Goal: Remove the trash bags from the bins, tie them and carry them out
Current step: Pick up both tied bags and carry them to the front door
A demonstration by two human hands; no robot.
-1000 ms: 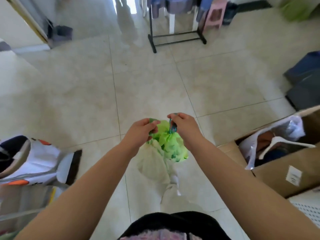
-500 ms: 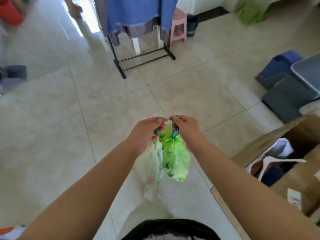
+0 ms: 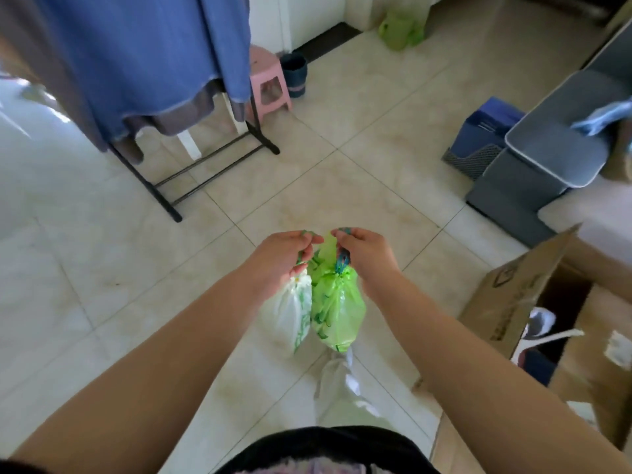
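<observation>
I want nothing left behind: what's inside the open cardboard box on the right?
In the cardboard box: a white hanger, white plastic, dark items. Its walls hide the rest.

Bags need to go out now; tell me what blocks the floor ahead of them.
Nothing lies directly ahead of the green bag and white bag; the tiled floor is open. Clothes rack stands ahead-left, grey bin ahead-right.

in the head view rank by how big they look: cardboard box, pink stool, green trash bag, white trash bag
1. cardboard box, though it is nearer the camera
2-3. green trash bag and white trash bag, too alike to rank
4. pink stool, farther away and partly hidden
</observation>
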